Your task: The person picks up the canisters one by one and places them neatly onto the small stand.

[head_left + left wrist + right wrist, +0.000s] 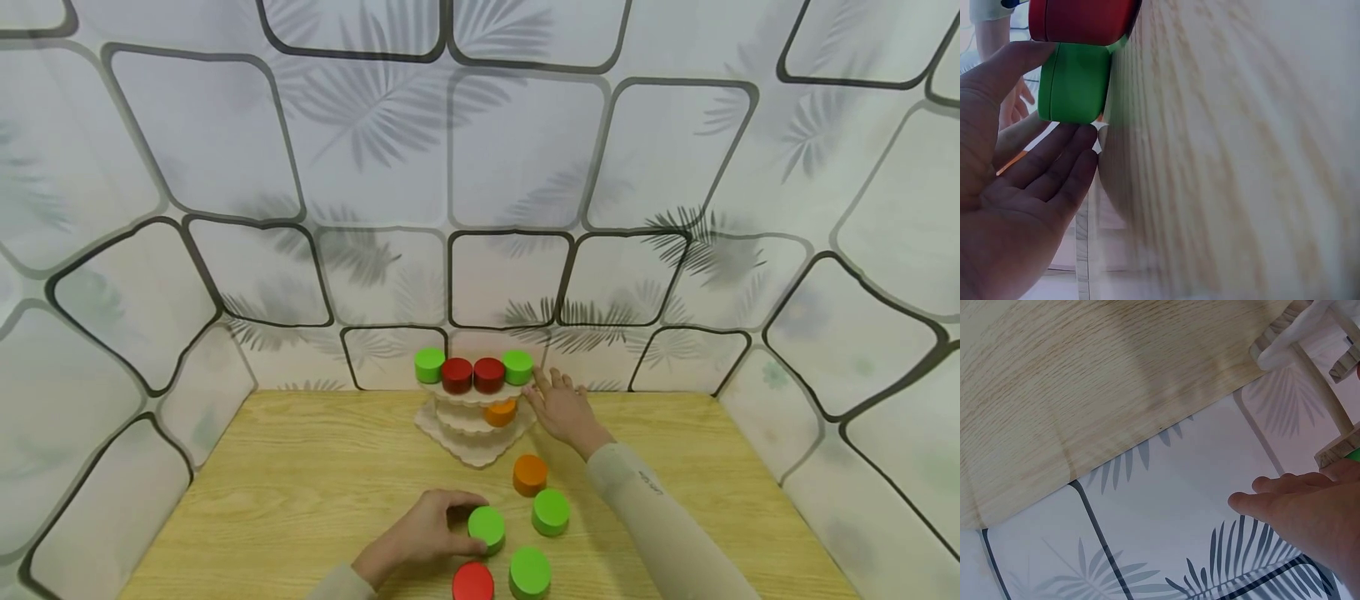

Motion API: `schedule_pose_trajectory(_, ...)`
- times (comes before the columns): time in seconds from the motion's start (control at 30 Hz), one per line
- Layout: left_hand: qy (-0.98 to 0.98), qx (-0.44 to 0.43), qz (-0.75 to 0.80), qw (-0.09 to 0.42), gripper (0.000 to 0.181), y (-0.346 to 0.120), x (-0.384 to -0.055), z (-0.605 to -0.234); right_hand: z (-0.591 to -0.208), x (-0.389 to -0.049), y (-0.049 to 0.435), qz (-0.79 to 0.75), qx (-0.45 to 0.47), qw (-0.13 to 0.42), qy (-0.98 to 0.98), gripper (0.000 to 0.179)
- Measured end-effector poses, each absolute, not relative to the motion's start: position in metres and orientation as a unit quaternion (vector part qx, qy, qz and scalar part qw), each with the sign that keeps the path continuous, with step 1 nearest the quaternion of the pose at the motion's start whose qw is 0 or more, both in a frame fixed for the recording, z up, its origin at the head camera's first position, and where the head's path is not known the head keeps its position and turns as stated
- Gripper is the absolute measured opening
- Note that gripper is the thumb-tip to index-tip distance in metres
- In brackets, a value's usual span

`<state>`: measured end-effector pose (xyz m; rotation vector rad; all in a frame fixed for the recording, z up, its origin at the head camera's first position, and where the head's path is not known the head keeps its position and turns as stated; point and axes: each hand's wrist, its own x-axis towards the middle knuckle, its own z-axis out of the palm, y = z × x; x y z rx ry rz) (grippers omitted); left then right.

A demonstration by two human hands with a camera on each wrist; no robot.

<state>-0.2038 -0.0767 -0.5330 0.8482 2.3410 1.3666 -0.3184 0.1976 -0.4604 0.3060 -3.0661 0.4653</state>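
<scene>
My left hand (pixel 429 532) holds a green round tin (pixel 486 527) at the table surface, thumb on one side and fingers on the other. The left wrist view shows the thumb and curled fingers around this green tin (pixel 1075 81), with a red tin (pixel 1082 22) close beside it. My right hand (pixel 564 410) is at the right edge of a tiered stand (pixel 480 452), fingers extended and close to the green tin (pixel 517 367) on its top tier. In the right wrist view, the right hand (pixel 1310 506) meets the stand's edge; any contact is partly hidden.
Two red tins (pixel 457 376) and another green tin (pixel 430 365) stand on the top tier. An orange tin (pixel 498 412) sits lower. On the wooden table (pixel 315 467) are a loose orange tin (pixel 530 474), green tins (pixel 551 512) and a red tin (pixel 472 582). Patterned cloth walls (pixel 382 275) surround it.
</scene>
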Motion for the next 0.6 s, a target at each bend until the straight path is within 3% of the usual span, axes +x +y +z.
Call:
schedule_pose_trajectory(0.3, 0.816, 0.25, 0.51, 0.103, 0.052, -0.08, -0.212, -0.528, -0.459, -0.317, 0.197, 0.157, 0.101, 0.019, -0.982, 0.067)
schedule_pose_trajectory(0.6, 0.821, 0.207, 0.533, -0.009, 0.046, -0.078, -0.23, -0.519, -0.461, -0.319, 0.198, 0.152, 0.101, 0.014, -0.983, 0.068)
